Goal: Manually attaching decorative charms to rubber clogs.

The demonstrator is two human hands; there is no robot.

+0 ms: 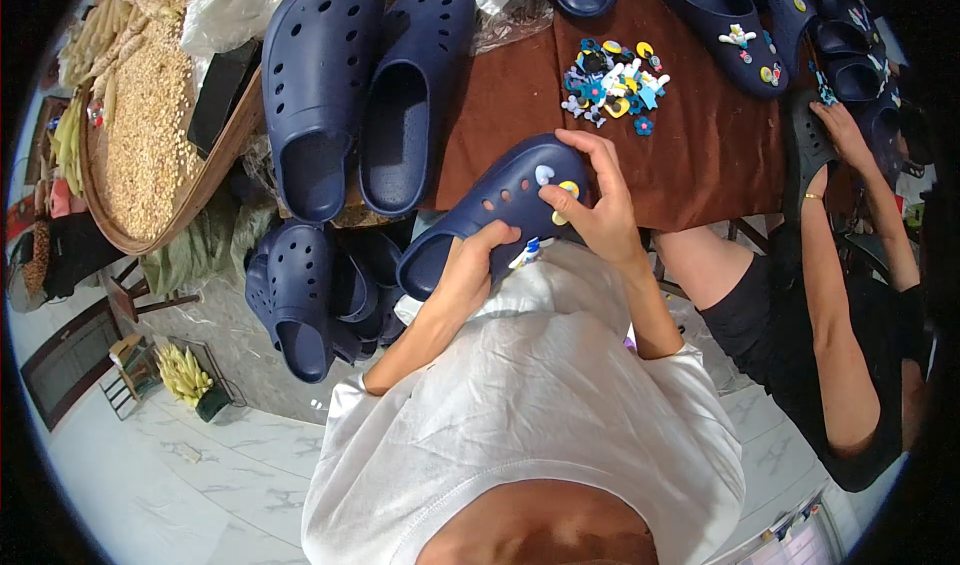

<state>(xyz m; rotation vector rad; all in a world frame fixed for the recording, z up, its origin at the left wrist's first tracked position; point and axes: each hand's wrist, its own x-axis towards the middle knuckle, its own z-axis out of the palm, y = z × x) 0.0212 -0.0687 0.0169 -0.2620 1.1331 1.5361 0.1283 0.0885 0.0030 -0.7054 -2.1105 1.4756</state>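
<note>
A navy clog (512,177) lies tilted in front of my body, its toe pointing up and to the right. My left hand (474,257) grips it by the side near the foot opening, the thumb against the upper. The fingers of my right hand (604,210) wrap round the toe, with the thumb pressed beside a yellow round charm (568,188). A pale heart-shaped charm (544,174) sits in the upper, and a white and blue charm (525,253) shows at the near side. Beyond the toe, a pile of small colourful charms (612,83) rests on the brown cloth (500,115).
Two large navy clogs (322,75) stand at the left, with more clogs (300,295) below them. A woven tray (150,240) of grain is at far left. Decorated clogs (735,50) lie at back right, where another person's hand (845,130) holds a dark clog (808,140).
</note>
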